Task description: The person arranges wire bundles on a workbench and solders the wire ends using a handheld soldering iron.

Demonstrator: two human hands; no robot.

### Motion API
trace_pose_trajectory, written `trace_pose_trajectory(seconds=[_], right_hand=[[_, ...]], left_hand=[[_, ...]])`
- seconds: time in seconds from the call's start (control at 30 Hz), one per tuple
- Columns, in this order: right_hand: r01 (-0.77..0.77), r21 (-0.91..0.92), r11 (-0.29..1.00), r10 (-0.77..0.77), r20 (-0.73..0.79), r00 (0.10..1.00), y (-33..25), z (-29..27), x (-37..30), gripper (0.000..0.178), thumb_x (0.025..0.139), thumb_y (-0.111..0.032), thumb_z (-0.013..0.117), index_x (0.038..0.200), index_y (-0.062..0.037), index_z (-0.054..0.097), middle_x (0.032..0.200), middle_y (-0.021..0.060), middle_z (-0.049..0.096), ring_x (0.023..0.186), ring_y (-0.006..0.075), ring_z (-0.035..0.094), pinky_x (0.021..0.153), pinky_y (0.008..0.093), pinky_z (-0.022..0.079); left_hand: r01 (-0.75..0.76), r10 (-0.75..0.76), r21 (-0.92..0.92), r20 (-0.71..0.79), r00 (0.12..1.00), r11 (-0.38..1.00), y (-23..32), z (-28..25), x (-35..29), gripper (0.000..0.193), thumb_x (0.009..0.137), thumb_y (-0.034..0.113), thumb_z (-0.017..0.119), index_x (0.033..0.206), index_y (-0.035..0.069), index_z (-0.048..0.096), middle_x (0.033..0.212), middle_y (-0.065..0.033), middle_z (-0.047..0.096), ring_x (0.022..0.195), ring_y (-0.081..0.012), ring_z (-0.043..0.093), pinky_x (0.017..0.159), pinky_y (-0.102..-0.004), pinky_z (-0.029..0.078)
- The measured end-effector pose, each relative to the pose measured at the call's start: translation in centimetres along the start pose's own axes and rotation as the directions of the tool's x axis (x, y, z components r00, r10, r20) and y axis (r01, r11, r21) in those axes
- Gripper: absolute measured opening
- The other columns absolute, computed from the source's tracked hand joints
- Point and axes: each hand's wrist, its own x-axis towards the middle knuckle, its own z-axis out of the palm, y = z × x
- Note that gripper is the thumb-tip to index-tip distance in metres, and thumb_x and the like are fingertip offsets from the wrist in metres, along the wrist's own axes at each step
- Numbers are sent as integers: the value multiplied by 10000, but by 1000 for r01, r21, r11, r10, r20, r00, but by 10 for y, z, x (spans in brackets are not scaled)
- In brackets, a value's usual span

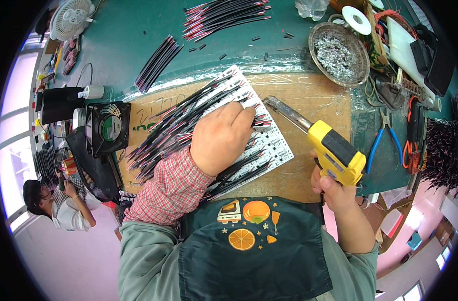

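A white circuit board [281, 145] lies tilted on a brown work board, with rows of black wires with red and white ends [181, 118] fanning off it to the lower left. My left hand [224, 135] is over the middle of the circuit board, its fingers curled and closed at the end of a wire; the fingertips are partly hidden. In my right hand [334, 190] is a yellow soldering gun [334, 153], gripped by its handle. Its metal tip points up and left, just off the right edge of the circuit board, near my left fingers.
Bundles of black wires [226, 17] lie at the back. A round metal dish of silvery scraps [339, 52] sits back right, with blue-handled pliers [382, 140] nearer. A black fan [107, 129] stands left of the brown work board [319, 95]. Another person [63, 205] sits far left.
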Motion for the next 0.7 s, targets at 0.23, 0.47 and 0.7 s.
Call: trace_pose_trajectory(seconds=[0.23, 0.47, 0.7], right_hand=[[32, 23, 999, -31, -36, 999, 1, 4, -4, 685, 774, -315, 750, 1267, 64, 462, 795, 64, 529, 534, 106, 445, 462, 244, 370], [10, -4, 1000, -10, 0, 1000, -7, 5, -2, 627, 785, -305, 732, 1220, 65, 471, 754, 62, 517, 532, 109, 451, 465, 240, 370], [-1, -37, 999, 1, 11, 1000, -4, 4, -2, 457, 806, -244, 670, 1118, 43, 499, 671, 45, 484, 533, 124, 452, 489, 259, 387]], left_hand=[[25, -25, 2, 15, 1000, 1000, 1, -3, 0, 312, 681, 29, 679, 988, 64, 638, 839, -83, 579, 715, -269, 603, 625, -360, 504], [53, -53, -44, 1, 999, 998, -2, -3, 0, 285, 696, -9, 658, 971, 63, 645, 849, -87, 589, 748, -273, 616, 645, -361, 511], [44, -44, -33, 10, 999, 998, -2, -4, 1, 288, 698, -30, 637, 970, 67, 645, 850, -93, 581, 743, -282, 611, 645, -363, 509]])
